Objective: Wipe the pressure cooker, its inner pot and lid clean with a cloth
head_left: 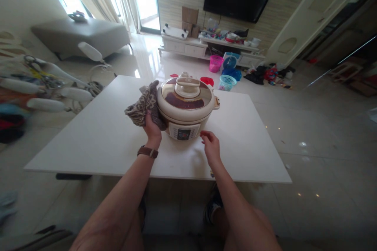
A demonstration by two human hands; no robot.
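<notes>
A cream electric cooker (186,109) with a glass lid and a front control panel stands in the middle of the white table (97,137). My left hand (151,127), with a brown watch on the wrist, grips a patterned brown cloth (143,104) and presses it against the cooker's left side. My right hand (210,146) hovers just right of the cooker's base, fingers loosely curled with nothing in them, close to the control panel without clearly touching it.
A clothes rack with hangers (47,86) stands at the left. Behind the table lie pink and blue baskets (226,82) on the glossy floor, a low TV cabinet (188,47) and a grey sofa (79,37). My knees and shoes show below the table's edge.
</notes>
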